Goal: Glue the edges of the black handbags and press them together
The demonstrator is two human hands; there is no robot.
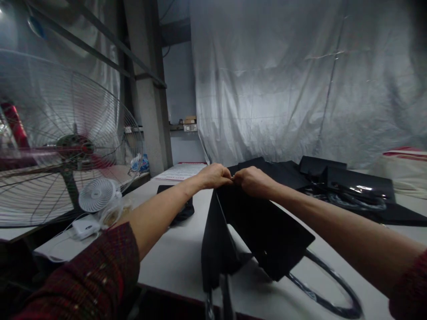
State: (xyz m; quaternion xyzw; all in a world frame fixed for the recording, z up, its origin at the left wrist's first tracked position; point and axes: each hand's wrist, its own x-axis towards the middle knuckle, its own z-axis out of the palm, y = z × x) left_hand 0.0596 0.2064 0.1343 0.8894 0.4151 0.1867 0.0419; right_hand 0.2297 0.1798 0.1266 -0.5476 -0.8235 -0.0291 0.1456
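A black handbag (263, 231) with dark looped handles hangs folded over the white table, its two panels spread apart below my hands. My left hand (215, 175) pinches its top edge from the left. Right beside it, my right hand (251, 180) is closed on the same edge, the fingertips of both hands nearly touching. Whatever small part lies between the fingertips is too small to make out. One plastic-wrapped handle (330, 275) loops out over the table at the right, and another hangs down at the front edge.
Several black bags (358, 184), some glossy, lie at the right rear. Another black item (182, 211) sits left of my hands. A large caged fan (71, 146), a small white fan (98, 194) and a white box (86, 226) stand at the left. Silver sheeting (267, 89) hangs behind.
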